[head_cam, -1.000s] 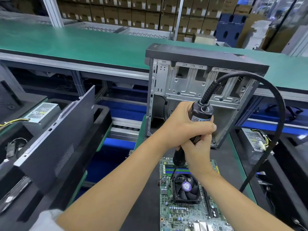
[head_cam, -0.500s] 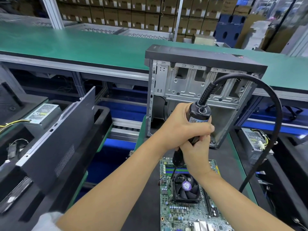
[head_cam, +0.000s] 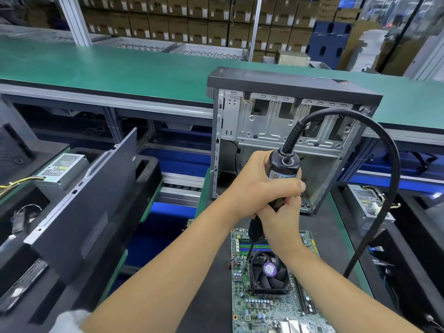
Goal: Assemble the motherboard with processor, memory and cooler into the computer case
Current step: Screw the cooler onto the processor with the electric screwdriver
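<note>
- your left hand (head_cam: pixel 258 186) is wrapped round the upper body of the electric screwdriver (head_cam: pixel 283 169); your right hand (head_cam: pixel 280 222) grips it lower down.
- the driver's bit meets the cooler (head_cam: pixel 268 272) at its left edge.
- the cooler sits on the motherboard (head_cam: pixel 262 308), lying flat on the worktop (head_cam: pixel 211 296) at lower centre.
- the open computer case (head_cam: pixel 288 111) stands just behind, centre right.

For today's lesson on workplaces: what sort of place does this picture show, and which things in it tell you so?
Most likely a computer assembly line in a factory. A long green conveyor belt runs past the bench, stacked cardboard boxes fill the background, and an open computer case stands behind a motherboard.
</note>
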Tool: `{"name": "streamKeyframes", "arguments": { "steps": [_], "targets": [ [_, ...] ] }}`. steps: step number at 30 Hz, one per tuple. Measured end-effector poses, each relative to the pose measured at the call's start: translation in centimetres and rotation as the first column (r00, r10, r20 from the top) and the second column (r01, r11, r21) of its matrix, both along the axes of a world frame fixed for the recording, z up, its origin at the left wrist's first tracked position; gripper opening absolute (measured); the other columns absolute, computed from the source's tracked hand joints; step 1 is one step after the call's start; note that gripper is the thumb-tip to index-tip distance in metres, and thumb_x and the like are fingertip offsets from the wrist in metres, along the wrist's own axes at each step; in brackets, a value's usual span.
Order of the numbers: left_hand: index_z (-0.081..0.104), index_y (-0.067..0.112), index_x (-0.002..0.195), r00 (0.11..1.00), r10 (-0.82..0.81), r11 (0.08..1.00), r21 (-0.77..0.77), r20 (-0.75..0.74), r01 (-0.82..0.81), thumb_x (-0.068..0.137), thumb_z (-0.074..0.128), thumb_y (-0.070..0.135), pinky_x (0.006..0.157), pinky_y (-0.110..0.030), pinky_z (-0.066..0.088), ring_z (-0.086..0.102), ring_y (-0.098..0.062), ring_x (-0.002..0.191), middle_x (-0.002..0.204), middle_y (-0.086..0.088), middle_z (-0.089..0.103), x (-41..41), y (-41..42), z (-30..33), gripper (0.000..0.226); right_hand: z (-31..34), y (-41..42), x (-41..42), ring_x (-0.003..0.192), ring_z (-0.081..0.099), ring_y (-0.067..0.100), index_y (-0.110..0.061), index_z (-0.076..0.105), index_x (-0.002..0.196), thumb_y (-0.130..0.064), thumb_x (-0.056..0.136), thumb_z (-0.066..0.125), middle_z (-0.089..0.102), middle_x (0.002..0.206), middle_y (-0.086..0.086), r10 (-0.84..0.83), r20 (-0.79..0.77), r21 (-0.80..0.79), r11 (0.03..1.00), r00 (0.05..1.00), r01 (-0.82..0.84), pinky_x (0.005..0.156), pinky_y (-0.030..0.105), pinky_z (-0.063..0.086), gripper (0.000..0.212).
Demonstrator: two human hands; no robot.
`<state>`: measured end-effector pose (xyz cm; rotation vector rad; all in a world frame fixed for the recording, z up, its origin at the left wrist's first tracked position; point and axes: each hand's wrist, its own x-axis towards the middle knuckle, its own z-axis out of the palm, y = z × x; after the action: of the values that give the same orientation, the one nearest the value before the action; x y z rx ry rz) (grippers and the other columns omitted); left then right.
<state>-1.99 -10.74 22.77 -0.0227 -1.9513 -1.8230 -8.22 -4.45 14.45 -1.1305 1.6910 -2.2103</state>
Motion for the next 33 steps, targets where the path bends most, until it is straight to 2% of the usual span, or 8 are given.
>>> {"name": "streamKeyframes", "arguments": {
  "steps": [10,16,20,23,26,28,31,33],
  "targets": [
    [0.055,-0.005,0.067,1.0,-0.002,1.0,-0.013,0.008,0.002,0.073,0.061,-0.004,0.068,-0.055,0.047,0.052,-0.051,0.066,0.057,-0.013,0.053,-0.6,0.33,0.17,0.009,0.27,0.24,-0.27,0.088,0.06,0.015,-0.005,0.044,0.12,-0.015,0.062,0.063,0.059,0.093,-0.008,0.001,0.006,-0.039,0.999,1.0,-0.001,0.072,0.041,0.054,0.062],
    [0.054,-0.006,0.066,1.0,-0.007,1.0,-0.03,0.005,0.007,0.073,0.061,-0.004,0.067,-0.054,0.046,0.051,-0.051,0.065,0.058,-0.016,0.052,-0.87,0.49,0.16,0.01,0.45,0.33,-0.48,0.092,0.06,0.007,-0.032,0.045,0.117,-0.013,0.063,0.061,0.06,0.098,-0.019,0.018,-0.044,-0.061,0.998,0.999,-0.021,0.076,0.031,0.054,0.059],
    [0.053,-0.01,0.067,1.0,-0.023,0.999,-0.023,0.012,0.023,0.074,0.06,-0.006,0.065,-0.05,0.046,0.051,-0.048,0.062,0.057,-0.017,0.053,-0.85,0.51,0.1,0.012,0.47,0.5,-0.41,0.092,0.06,0.007,-0.021,0.043,0.121,-0.013,0.063,0.06,0.061,0.097,-0.02,0.038,-0.033,-0.051,0.998,0.999,-0.039,0.074,0.038,0.054,0.06],
    [0.053,-0.012,0.068,0.999,-0.012,1.0,-0.026,0.033,0.013,0.074,0.061,-0.006,0.066,-0.04,0.045,0.052,-0.034,0.06,0.058,-0.017,0.053,-0.78,0.52,0.07,0.012,0.4,0.53,-0.43,0.088,0.06,0.013,-0.01,0.043,0.124,-0.015,0.063,0.061,0.06,0.095,-0.017,0.031,-0.01,-0.029,0.999,0.999,-0.031,0.073,0.041,0.053,0.064],
    [0.053,-0.012,0.07,0.999,0.009,1.0,-0.029,0.052,-0.007,0.074,0.062,-0.004,0.067,-0.038,0.044,0.052,-0.028,0.063,0.06,-0.016,0.052,-0.79,0.51,-0.06,0.013,0.57,0.56,-0.37,0.093,0.061,0.012,-0.027,0.045,0.122,-0.014,0.063,0.062,0.061,0.099,-0.015,0.045,0.002,-0.036,0.998,0.999,-0.045,0.076,0.04,0.054,0.063],
    [0.053,-0.011,0.071,0.998,0.015,0.999,-0.034,0.055,-0.014,0.074,0.063,-0.002,0.067,-0.038,0.045,0.052,-0.028,0.063,0.061,-0.017,0.052,-0.81,0.45,-0.14,0.013,0.6,0.53,-0.42,0.092,0.062,0.014,-0.034,0.047,0.12,-0.013,0.062,0.062,0.061,0.098,-0.011,0.06,0.002,-0.033,0.998,0.998,-0.06,0.076,0.035,0.055,0.063],
    [0.053,-0.012,0.072,0.999,0.025,0.999,-0.037,0.046,-0.024,0.074,0.063,-0.001,0.067,-0.042,0.046,0.051,-0.038,0.062,0.062,-0.026,0.052,-0.8,0.42,-0.23,0.015,0.52,0.5,-0.31,0.081,0.056,0.022,-0.012,0.042,0.126,-0.016,0.061,0.062,0.057,0.096,0.004,0.073,0.044,-0.022,0.997,0.996,-0.072,0.069,0.037,0.051,0.068],
    [0.053,-0.012,0.072,0.999,0.032,0.999,-0.039,0.042,-0.03,0.074,0.063,-0.001,0.067,-0.041,0.046,0.053,-0.037,0.063,0.065,-0.031,0.052,-0.65,0.45,-0.24,0.015,0.6,0.6,-0.25,0.078,0.056,0.022,-0.011,0.041,0.128,-0.016,0.062,0.063,0.057,0.094,0.004,0.078,0.033,-0.019,0.997,0.996,-0.077,0.069,0.037,0.051,0.07]
  ]
}}
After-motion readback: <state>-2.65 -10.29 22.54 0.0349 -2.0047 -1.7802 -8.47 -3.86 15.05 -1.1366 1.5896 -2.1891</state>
